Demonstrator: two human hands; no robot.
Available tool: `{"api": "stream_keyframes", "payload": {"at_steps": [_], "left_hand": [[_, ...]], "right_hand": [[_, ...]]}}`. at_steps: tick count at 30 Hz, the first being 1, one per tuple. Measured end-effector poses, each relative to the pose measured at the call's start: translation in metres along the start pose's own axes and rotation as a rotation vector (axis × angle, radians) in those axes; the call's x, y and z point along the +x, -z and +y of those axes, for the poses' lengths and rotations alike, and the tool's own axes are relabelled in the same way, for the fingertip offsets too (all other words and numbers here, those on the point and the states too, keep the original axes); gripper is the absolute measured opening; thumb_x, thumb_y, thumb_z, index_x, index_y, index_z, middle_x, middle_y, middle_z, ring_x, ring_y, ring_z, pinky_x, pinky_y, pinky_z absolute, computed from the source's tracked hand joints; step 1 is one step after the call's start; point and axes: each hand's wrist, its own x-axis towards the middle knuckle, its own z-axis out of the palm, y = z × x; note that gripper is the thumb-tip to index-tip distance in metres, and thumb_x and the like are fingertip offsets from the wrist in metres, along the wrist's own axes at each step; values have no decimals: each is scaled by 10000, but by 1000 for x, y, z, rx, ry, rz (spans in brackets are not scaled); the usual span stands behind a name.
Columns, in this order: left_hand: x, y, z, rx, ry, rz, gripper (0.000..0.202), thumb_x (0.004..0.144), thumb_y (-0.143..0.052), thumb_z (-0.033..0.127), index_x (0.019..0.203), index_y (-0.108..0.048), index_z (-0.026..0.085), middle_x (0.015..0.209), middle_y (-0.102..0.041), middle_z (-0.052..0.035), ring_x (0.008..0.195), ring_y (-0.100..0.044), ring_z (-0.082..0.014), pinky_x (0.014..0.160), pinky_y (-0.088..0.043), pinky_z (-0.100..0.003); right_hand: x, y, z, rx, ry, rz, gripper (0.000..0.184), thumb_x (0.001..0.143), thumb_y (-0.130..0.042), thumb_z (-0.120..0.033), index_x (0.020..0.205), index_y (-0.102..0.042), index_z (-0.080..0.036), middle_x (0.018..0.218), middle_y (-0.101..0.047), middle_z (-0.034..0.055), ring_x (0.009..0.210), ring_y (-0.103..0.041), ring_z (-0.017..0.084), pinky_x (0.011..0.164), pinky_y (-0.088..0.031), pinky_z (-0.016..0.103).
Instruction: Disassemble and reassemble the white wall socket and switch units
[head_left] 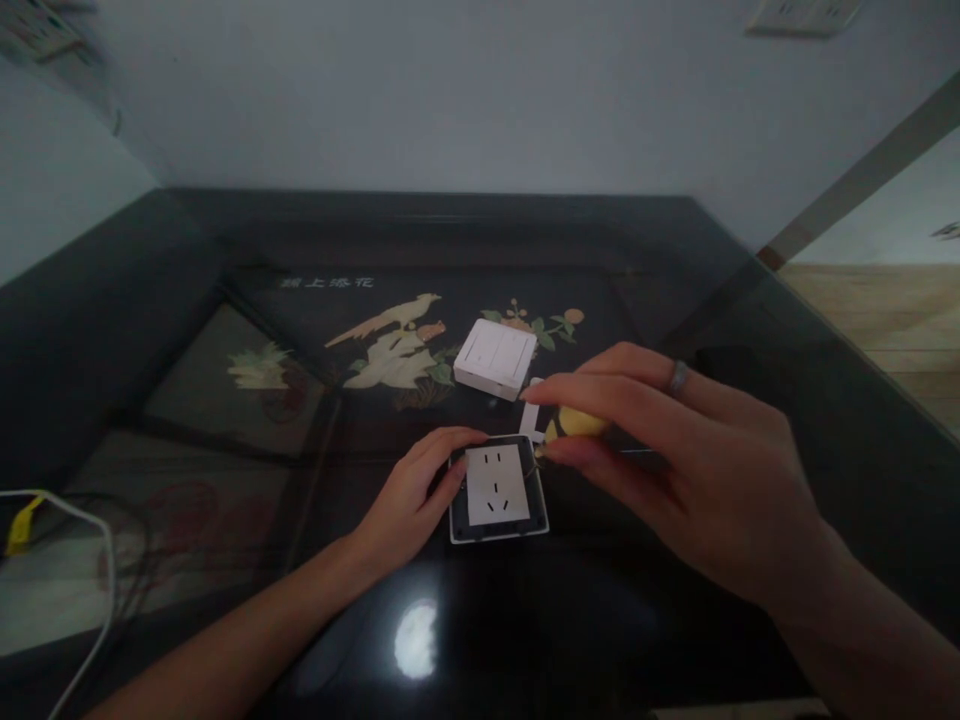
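A wall socket (498, 490) lies face up on the dark table, its white centre framed by a dark surround with a thin pale rim. My left hand (416, 490) grips its upper left corner, thumb on the left side and fingers along the top edge. Between the thumb and fingers of my right hand (675, 450) is a small screwdriver (581, 421) with a yellow and black handle. Its thin shaft points down at the socket's right side; whether the tip sits in a screw I cannot tell. A white strip-like piece (530, 415) lies just beyond, partly hidden by my right hand.
A white switch panel (496, 357) lies behind the socket on the glossy table (337, 660), which has bird and flower inlay. A white cable (109, 560) with a yellow tag (24, 525) runs at the left. Behind the table stands a pale wall (420, 100).
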Motion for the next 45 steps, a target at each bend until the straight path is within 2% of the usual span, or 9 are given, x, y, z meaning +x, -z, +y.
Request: {"api": "stream_keyframes", "payload": {"at_steps": [5, 11, 17, 21, 24, 29, 33, 38, 45], "left_hand": [[-2, 2, -1, 26, -50, -47, 336, 969, -489, 343, 1287, -510, 235, 1318, -541, -106, 1236, -505, -264, 1060, -408, -466], [-4, 3, -4, 112, -96, -146, 889, 677, -776, 590, 1392, -369, 253, 1412, -432, -142, 1305, -417, -363, 1083, -375, -552], [-4, 1, -2, 165, -93, -156, 850, 710, -794, 463, 1400, -338, 268, 1397, -383, -120, 1294, -407, -331, 1082, -401, -511], [-4, 2, -2, 151, -97, -143, 826, 734, -776, 437, 1417, -336, 289, 1411, -378, -109, 1294, -414, -334, 1087, -401, -515], [-4, 2, -2, 155, -111, -140, 826, 737, -774, 433, 1425, -338, 302, 1417, -400, -104, 1296, -420, -342, 1096, -388, -535], [-2, 2, -2, 144, -116, -146, 824, 735, -781, 411, 1425, -345, 300, 1396, -414, -110, 1294, -423, -342, 1085, -397, -531], [-2, 2, -2, 138, -116, -155, 818, 741, -776, 409, 1424, -339, 299, 1404, -397, -109, 1299, -416, -334, 1086, -397, -515], [-3, 3, -3, 153, -137, -146, 817, 748, -770, 419, 1423, -325, 299, 1404, -388, -105, 1299, -408, -340, 1088, -398, -513], [-3, 3, -1, 140, -118, -163, 831, 742, -778, 403, 1425, -317, 306, 1394, -384, -109, 1304, -406, -332, 1096, -387, -520]], "right_hand": [[0, 2, -5, 41, -77, 25, 243, 924, -596, -291, 1163, -631, -266, 970, -734, 9, 801, -703, 162, 757, -585, 263], [2, 5, -1, 133, -63, -41, 152, 919, -598, -245, 1056, -660, -268, 951, -748, -8, 804, -719, 173, 777, -591, 282], [3, 8, 1, 143, -42, -79, 238, 953, -522, -218, 1142, -660, -263, 1142, -697, 24, 1043, -671, 190, 871, -563, 281], [2, 1, -4, 56, -53, 41, 188, 899, -627, -362, 1020, -695, -234, 998, -685, 42, 857, -671, 174, 759, -579, 283], [1, -4, -7, 28, -76, 111, 152, 863, -681, -338, 984, -704, -248, 862, -681, 8, 759, -661, 146, 711, -576, 256], [1, 0, -4, 72, -109, 26, 298, 907, -610, -210, 1184, -650, -311, 1026, -738, -15, 866, -712, 183, 781, -603, 314], [2, 4, 1, 160, -58, -64, 320, 935, -535, -162, 1233, -621, -242, 1117, -725, 23, 977, -703, 193, 850, -586, 300], [1, -1, -1, 32, -74, 64, 236, 879, -656, -352, 1091, -687, -253, 1002, -706, 36, 902, -686, 196, 810, -583, 309], [0, 7, 2, 67, -59, -21, 332, 926, -559, -188, 1238, -630, -281, 1043, -736, -5, 887, -710, 173, 784, -595, 273]]}}
